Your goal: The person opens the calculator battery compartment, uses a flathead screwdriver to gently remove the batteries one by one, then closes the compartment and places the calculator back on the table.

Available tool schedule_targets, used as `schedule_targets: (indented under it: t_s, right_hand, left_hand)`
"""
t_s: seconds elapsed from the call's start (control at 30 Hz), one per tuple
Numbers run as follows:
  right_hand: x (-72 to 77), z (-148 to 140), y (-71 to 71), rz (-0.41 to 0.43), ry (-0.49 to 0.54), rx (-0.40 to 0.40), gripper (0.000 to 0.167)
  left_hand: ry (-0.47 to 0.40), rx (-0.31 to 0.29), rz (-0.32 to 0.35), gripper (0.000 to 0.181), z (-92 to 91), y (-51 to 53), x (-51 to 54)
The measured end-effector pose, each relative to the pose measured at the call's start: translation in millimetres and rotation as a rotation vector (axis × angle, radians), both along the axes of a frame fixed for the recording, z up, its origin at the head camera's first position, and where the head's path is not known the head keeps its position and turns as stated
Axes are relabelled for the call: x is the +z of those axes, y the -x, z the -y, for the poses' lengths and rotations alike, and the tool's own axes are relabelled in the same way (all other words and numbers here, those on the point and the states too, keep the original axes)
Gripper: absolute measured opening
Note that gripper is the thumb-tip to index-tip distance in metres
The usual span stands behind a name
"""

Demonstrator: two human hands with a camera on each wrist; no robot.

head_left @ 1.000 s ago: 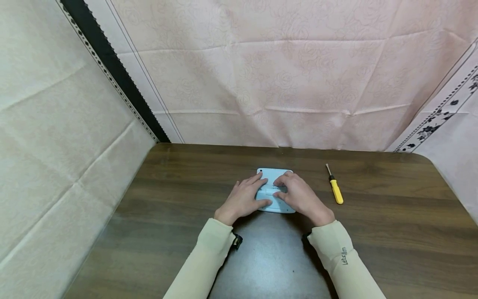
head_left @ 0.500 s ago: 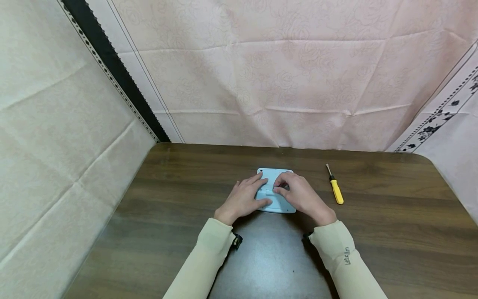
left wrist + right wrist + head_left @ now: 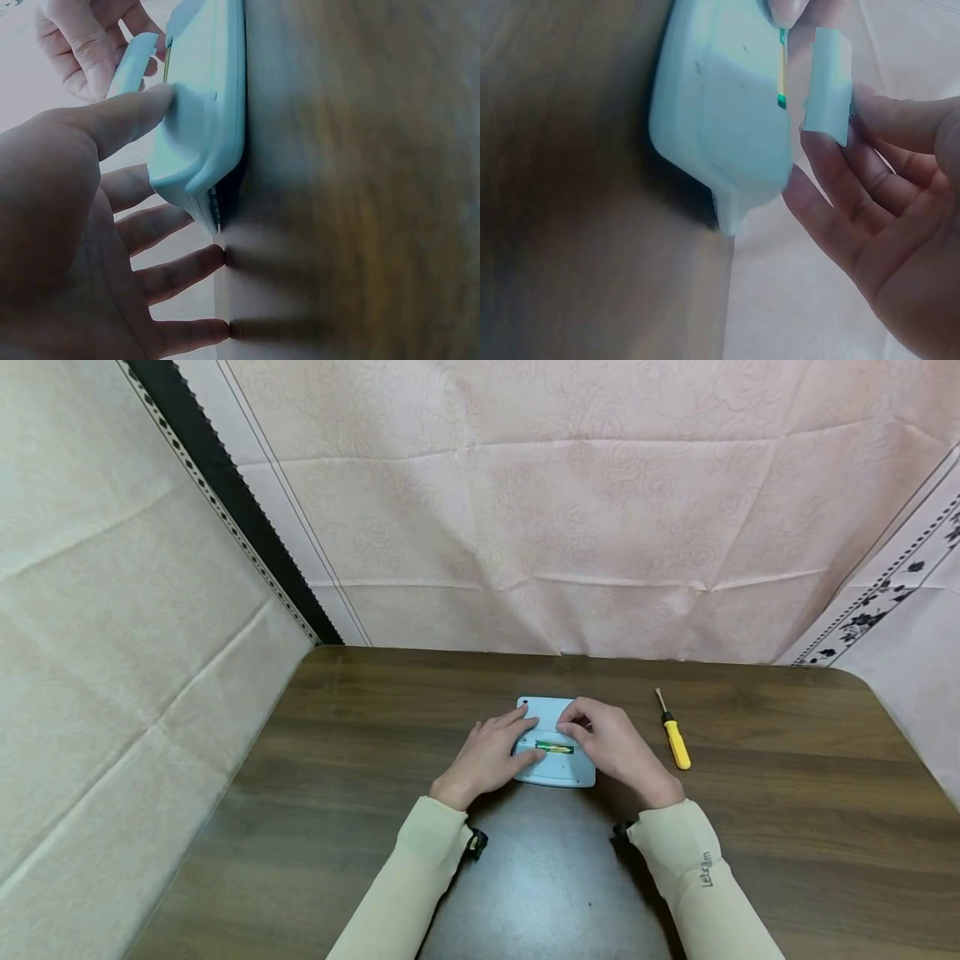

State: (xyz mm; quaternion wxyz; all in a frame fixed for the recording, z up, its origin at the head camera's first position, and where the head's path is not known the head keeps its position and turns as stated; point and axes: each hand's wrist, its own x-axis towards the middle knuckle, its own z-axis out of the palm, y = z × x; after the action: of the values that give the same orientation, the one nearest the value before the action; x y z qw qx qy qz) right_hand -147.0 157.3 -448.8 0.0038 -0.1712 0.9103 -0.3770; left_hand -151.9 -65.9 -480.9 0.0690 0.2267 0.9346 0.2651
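Note:
A light-blue device (image 3: 562, 769) like a calculator lies back side up on the table. Its battery slot is uncovered and shows a green-and-gold battery (image 3: 556, 747). My left hand (image 3: 489, 755) rests on the device's left side, fingers spread and thumb on the casing near the slot. Just above the device, my right hand (image 3: 621, 745) pinches a small light-blue battery cover (image 3: 829, 84) between thumb and fingers. In the right wrist view the cover is apart from the casing. The left wrist view also shows this cover (image 3: 135, 63); the device's front faces down and is hidden.
A yellow-handled screwdriver (image 3: 676, 743) lies to the right of the device, tip pointing away. The brown wooden table (image 3: 360, 718) ends at a cloth curtain (image 3: 525, 527) behind it. Another cloth (image 3: 112, 693) hangs on the left.
My right hand has taken the battery cover off the device and lifted it up and right, so the battery now shows. The left hand has stayed in place.

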Motion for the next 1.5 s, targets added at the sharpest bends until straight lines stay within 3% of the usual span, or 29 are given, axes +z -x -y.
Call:
schedule_targets:
  t_s: [0.33,1.03,1.5]
  right_hand:
    - [5.3,-13,3.3,0.006,0.027,-0.043,0.003]
    - [16.1,-44,8.6,0.029,-0.040,-0.077,0.005]
    - [8.5,-65,16.2,0.068,-0.115,-0.075,0.007]
  left_hand:
    - [-0.013,0.007,-0.006,0.053,0.0,-0.4,0.1]
    - [-0.013,-0.001,-0.008,0.051,-0.8,-0.6,-2.5]
    - [-0.021,-0.006,-0.009,0.052,-0.2,-0.9,-0.7]
